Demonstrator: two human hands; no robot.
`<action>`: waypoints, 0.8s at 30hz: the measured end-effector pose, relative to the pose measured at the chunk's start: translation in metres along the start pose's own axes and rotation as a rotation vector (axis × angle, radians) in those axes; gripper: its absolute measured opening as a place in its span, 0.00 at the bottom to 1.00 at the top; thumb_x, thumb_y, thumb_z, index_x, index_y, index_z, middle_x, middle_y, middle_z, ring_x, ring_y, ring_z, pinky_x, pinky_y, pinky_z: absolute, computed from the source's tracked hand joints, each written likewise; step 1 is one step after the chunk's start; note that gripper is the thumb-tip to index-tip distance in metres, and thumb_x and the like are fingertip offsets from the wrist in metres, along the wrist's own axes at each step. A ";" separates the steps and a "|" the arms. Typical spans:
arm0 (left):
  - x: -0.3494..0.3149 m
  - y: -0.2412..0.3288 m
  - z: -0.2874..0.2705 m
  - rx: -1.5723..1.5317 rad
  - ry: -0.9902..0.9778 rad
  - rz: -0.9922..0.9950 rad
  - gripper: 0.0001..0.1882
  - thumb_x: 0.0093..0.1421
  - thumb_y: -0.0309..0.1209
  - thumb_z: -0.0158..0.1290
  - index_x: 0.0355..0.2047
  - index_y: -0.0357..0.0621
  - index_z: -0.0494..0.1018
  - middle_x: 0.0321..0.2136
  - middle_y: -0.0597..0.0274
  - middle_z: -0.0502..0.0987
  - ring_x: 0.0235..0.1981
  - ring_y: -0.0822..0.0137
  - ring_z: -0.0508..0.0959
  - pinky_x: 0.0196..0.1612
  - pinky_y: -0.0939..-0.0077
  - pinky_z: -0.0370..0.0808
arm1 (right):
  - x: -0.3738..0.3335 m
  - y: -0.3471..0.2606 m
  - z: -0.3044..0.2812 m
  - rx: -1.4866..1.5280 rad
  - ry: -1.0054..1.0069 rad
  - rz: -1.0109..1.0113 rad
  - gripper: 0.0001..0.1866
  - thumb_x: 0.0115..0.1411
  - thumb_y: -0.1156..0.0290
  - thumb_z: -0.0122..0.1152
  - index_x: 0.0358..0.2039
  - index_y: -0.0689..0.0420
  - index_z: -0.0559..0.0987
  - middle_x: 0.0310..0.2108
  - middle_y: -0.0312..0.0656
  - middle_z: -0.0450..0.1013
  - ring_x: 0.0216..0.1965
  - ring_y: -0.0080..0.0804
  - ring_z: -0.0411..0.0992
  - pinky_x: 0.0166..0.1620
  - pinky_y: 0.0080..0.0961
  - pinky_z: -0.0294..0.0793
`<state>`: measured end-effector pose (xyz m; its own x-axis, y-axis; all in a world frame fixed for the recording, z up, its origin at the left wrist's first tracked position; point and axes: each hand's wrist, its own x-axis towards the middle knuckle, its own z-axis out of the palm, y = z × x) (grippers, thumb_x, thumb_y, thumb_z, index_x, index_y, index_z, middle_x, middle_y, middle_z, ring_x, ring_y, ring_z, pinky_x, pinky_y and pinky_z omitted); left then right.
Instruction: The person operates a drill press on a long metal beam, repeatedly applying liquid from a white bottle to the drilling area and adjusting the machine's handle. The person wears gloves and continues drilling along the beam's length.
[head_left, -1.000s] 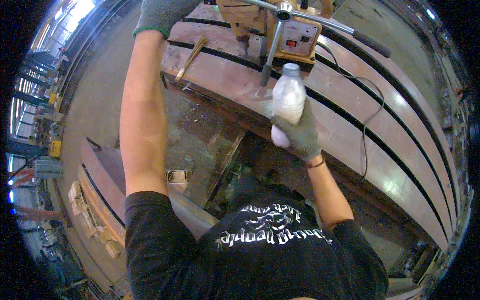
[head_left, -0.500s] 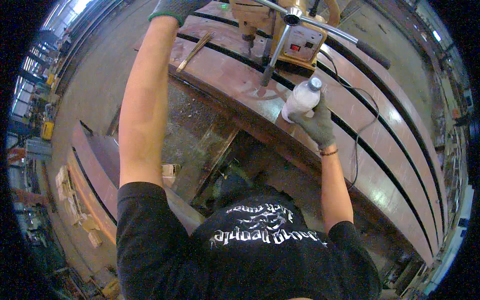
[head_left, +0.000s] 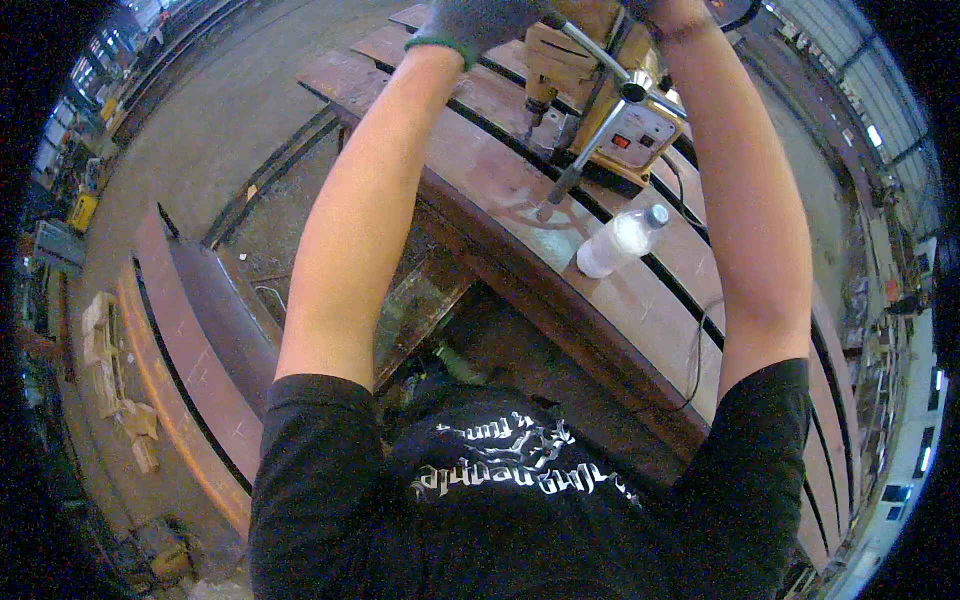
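Note:
My left hand [head_left: 482, 22], in a grey glove with a green cuff, is at the top edge beside one spoke end of the feed handle [head_left: 633, 90] of a yellow magnetic drill [head_left: 628, 135]. Its fingers are mostly cut off, so its grip cannot be made out. Over the far side of the drill reaches my right hand [head_left: 668, 12], largely out of the picture, its fingers hidden. A bottle [head_left: 620, 243] of whitish liquid with a grey cap stands on the steel beam [head_left: 500, 195], in front of the drill and apart from both hands.
A black cable [head_left: 697, 350] loops over the steel near my right arm. More curved steel beams [head_left: 190, 345] lie at the left, with wooden blocks [head_left: 105, 345] beside them. Dark gaps run between the parallel steel strips under the drill.
My right hand has let go of the bottle, now standing on the beam, and moved up to the far side of the drill. The view has shifted, and the brush is hidden.

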<state>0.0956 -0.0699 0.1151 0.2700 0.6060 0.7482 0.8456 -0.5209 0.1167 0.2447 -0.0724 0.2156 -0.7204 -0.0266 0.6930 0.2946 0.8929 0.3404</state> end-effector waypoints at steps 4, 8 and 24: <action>-0.018 -0.007 0.026 -0.220 0.085 -0.217 0.19 0.68 0.45 0.54 0.52 0.49 0.80 0.40 0.45 0.84 0.38 0.50 0.84 0.42 0.56 0.80 | 0.039 0.013 0.067 -0.060 -0.388 0.058 0.31 0.73 0.44 0.47 0.62 0.56 0.76 0.56 0.49 0.76 0.56 0.46 0.75 0.59 0.37 0.75; -0.120 0.004 0.085 -0.466 0.323 -0.310 0.13 0.68 0.41 0.54 0.41 0.47 0.81 0.30 0.57 0.82 0.31 0.60 0.83 0.37 0.64 0.79 | 0.031 -0.019 0.063 0.438 -0.746 0.430 0.38 0.69 0.36 0.47 0.63 0.57 0.75 0.57 0.51 0.76 0.56 0.45 0.75 0.57 0.38 0.76; -0.224 0.200 0.264 -0.871 -0.258 -0.499 0.56 0.44 0.53 0.74 0.68 0.46 0.60 0.59 0.44 0.73 0.61 0.44 0.73 0.62 0.52 0.72 | 0.023 -0.015 0.076 0.305 -0.714 0.527 0.32 0.65 0.44 0.57 0.56 0.60 0.82 0.52 0.50 0.80 0.51 0.39 0.78 0.57 0.35 0.75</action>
<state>0.3262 -0.1513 -0.2022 0.1575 0.9291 0.3346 0.2899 -0.3674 0.8837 0.1757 -0.0521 0.1785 -0.7856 0.6067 0.1219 0.5881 0.7932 -0.1581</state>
